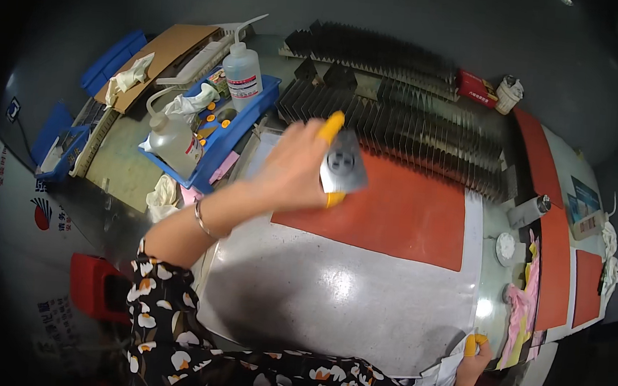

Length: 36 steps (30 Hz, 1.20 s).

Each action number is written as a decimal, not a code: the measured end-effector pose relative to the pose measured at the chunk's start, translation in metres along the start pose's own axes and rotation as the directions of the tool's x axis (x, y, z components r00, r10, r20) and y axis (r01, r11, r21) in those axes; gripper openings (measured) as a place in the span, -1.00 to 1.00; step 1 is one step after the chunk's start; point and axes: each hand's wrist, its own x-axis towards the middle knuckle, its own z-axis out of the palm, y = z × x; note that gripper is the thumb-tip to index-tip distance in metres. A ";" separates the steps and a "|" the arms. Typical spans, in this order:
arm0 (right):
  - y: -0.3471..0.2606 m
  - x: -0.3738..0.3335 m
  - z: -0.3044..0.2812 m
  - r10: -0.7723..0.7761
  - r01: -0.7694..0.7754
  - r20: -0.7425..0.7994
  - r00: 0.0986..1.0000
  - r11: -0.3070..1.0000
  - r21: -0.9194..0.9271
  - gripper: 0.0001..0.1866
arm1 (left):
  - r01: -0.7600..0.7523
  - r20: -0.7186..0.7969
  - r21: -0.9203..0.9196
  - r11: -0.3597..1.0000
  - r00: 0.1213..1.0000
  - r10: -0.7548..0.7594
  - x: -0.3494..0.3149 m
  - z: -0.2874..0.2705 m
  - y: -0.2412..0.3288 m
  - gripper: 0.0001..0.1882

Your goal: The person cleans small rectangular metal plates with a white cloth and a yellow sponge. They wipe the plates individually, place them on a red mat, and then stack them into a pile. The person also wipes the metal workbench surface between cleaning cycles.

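Note:
My left hand (293, 166), yellow finger cots on its thumb and a fingertip, grips a small shiny metal plate (347, 163) by its edges. Three dark round marks or holes show on the plate, and motion blurs it slightly. It is held tilted above the red-brown mat (401, 218), apart from the rows of dark plates behind. Down at the near right, my right hand (474, 358) pinches a white cloth (443, 374); yellow finger cots cover its fingertips too. The cloth hangs by the corner of the grey-white work sheet (273, 277).
Dark plates stand upright in slotted racks (401, 131) at the back. A blue tray (214, 153) at left holds squeeze bottles (242, 75). On the right are a white-capped bottle (529, 210), a round white pot (506, 248) and pink cloths (521, 304). A red stool (91, 285) stands lower left.

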 end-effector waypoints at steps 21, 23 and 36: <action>-0.006 0.001 0.002 0.077 -0.078 0.016 0.997 0.994 0.077 -0.70 | -0.171 0.677 0.394 0.903 0.719 -0.159 0.220 0.098 -0.132 -0.33; -0.010 0.001 0.004 0.079 -0.080 0.013 0.997 0.991 0.109 -0.70 | -0.195 0.684 0.403 0.894 0.713 -0.153 0.221 0.095 -0.122 -0.32; -0.010 0.003 0.003 0.122 -0.124 0.021 0.992 0.978 0.168 -0.68 | -0.146 0.697 0.353 0.924 0.700 -0.156 0.231 0.121 -0.145 -0.27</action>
